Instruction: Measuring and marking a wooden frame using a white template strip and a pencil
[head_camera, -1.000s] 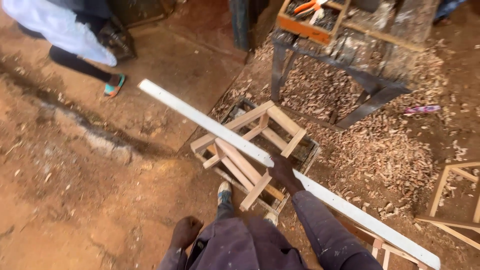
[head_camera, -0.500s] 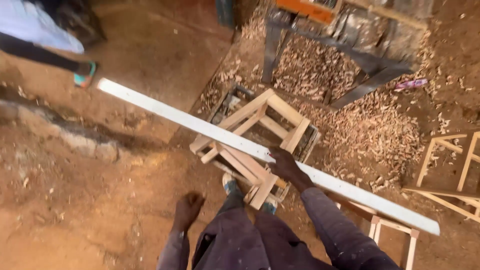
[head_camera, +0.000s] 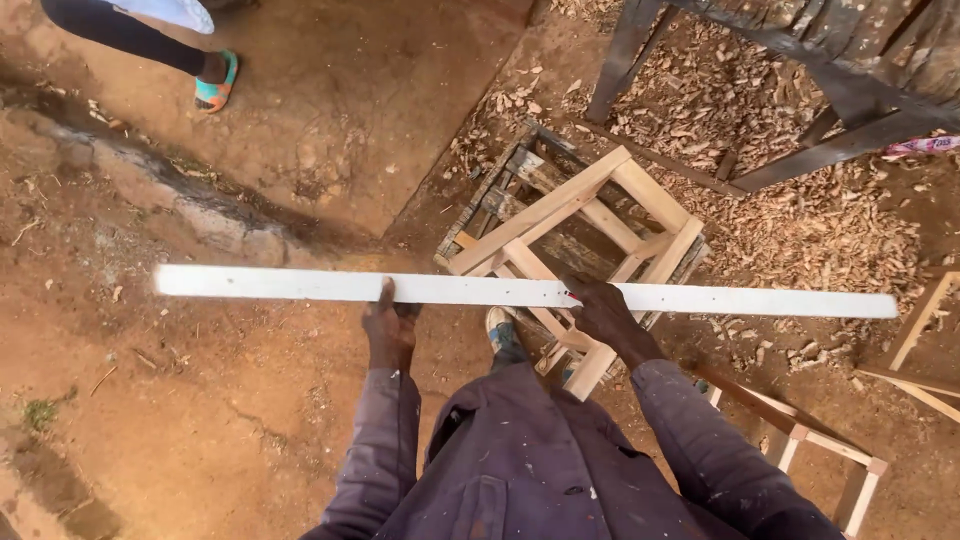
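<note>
2 hands grip 1 long white strip (head_camera: 700, 298) — left hand (head_camera: 388, 325) and right hand (head_camera: 603, 312) closed around it

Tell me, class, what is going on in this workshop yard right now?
A person in dark work clothes holds a long, pale wooden strip level in front of the body. The left hand and the right hand both grip it near its middle. Just beyond it a bare wooden frame rests on a dark pallet, with wood shavings strewn over the ground. Another person's sandalled foot shows at the top left.
</note>
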